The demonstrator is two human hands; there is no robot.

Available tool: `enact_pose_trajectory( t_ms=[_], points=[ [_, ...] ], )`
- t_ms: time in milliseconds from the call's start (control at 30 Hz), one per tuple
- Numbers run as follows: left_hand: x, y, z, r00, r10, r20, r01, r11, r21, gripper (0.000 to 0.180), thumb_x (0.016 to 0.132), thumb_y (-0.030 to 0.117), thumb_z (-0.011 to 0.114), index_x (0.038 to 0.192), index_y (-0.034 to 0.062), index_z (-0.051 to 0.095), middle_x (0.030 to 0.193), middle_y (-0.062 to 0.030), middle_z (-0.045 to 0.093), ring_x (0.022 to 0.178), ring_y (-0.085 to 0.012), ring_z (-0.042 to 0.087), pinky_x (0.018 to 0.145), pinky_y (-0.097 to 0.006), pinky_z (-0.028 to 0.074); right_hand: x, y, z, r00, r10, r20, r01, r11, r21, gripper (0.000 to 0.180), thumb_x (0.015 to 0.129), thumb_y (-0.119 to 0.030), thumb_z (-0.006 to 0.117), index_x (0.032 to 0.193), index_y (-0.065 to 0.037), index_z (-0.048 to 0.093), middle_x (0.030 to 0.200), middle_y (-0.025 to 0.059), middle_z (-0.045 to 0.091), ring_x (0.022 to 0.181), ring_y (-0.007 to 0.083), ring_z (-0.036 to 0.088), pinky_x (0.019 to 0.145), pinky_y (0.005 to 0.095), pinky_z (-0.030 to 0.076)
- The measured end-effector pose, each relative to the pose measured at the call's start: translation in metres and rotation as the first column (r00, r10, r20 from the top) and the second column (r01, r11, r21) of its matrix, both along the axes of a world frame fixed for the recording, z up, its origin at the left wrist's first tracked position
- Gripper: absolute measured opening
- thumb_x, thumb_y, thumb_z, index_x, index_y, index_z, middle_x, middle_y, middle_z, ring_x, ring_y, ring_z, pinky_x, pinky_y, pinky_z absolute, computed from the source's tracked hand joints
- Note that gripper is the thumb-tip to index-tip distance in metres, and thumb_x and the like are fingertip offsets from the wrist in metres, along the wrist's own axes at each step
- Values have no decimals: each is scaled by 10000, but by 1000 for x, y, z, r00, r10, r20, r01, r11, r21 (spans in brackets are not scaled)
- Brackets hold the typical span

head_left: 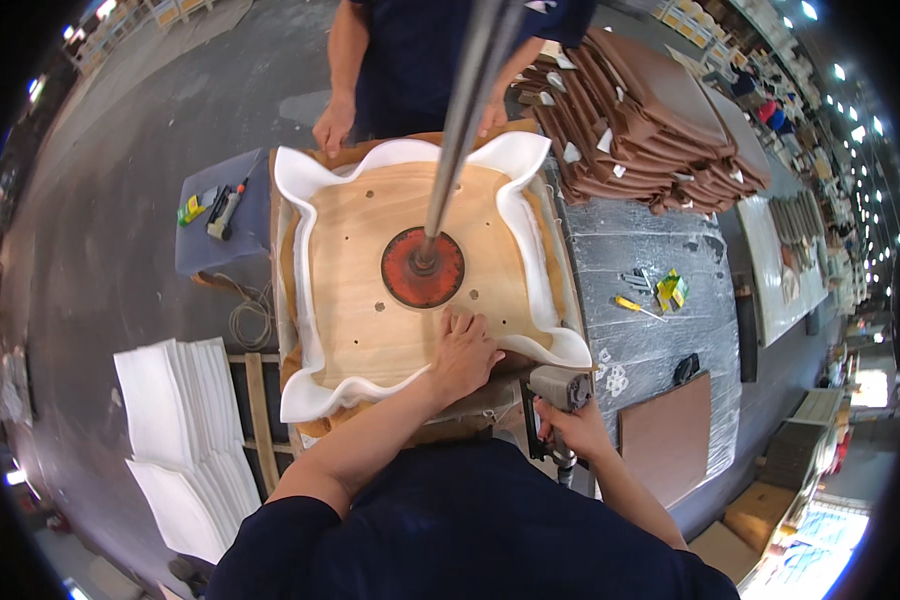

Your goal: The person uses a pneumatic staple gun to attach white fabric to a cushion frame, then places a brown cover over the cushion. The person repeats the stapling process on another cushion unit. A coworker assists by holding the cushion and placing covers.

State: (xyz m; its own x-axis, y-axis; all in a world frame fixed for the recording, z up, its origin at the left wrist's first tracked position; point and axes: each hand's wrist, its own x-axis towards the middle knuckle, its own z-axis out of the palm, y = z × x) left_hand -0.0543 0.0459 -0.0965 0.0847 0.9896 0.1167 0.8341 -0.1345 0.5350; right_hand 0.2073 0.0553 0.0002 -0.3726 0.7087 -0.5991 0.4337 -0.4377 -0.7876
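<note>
A square plywood board lies in front of me, with white foam padding curling up around its edges. Brown covering material shows outside the foam. On the board's middle a metal rod presses down through a round red disc. My left hand is curled over the near edge, fingertips on the wood, closed around the foam there. Beside the near right corner, my right hand grips a grey staple gun by its handle. The foam under my left palm is hidden.
Across the board stands a person, one hand at the far edge. Brown upholstered pieces are stacked at the far right. The right table bears a screwdriver and a brown panel. Another staple gun and white foam sheets are left.
</note>
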Motion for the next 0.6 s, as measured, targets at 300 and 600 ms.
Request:
enact_pose_trajectory(
  t_ms=[300, 600],
  points=[
    [0, 7, -11, 995, 49, 92, -52, 998, 34, 287, 957, 398, 794, 939, 119, 861, 1176, -102, 616, 1299, -336, 521, 1289, -654, 233, -45, 39, 1, 992, 45, 117, -40, 998, -49, 375, 1020, -269, 857, 1256, -14, 714, 804, 24, 705, 591, 105, 668, 515, 284, 519],
    [-2, 9, -11, 993, 25, 117, -21, 999, -29, 301, 969, 334, 778, 994, 39, 828, 1225, -104, 601, 1345, -344, 496, 1322, -695, 187, -76, 51, 10, 954, 103, 282, -97, 995, -32, 338, 1009, -270, 865, 1182, -11, 734, 783, 22, 704, 552, 100, 647, 472, 269, 505]
  ],
)
